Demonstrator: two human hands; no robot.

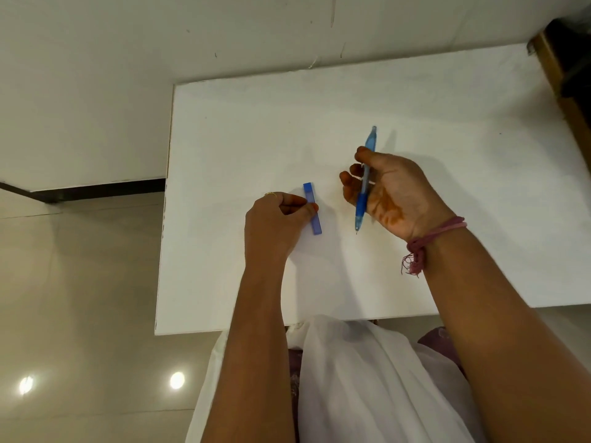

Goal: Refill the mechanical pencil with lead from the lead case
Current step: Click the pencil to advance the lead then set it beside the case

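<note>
Pencil [364, 187] in my right hand [391, 195], lead case [312, 208] under my left hand [276, 223]: that is how the refill stands, and I judge it barely begun. The mechanical pencil lies across my upturned right palm, fingers curled round its barrel, its fine metal tip pointing back toward me and its cap end away, lifted off the table [447, 123]. My left thumb and fingertips pinch the case about its middle; it seems to lie flat on the white tabletop, just beside the pencil hand, though I cannot tell whether it is quite lifted or whether its lid is shut.

Next, I think, comes opening: the case end must slide or flip, and the pencil's cap must come off so a lead can drop down the barrel. That wants both hands, so one thing may need setting down.

The pencil is translucent blue plastic, slim and round, with a darker blue grip section that looks rubbery. The case is a thin, flat rectangular stick of deeper blue plastic, hard-edged. The tabletop is smooth, matte white board. A frayed pink thread bracelet [425, 241] circles my right wrist.
</note>
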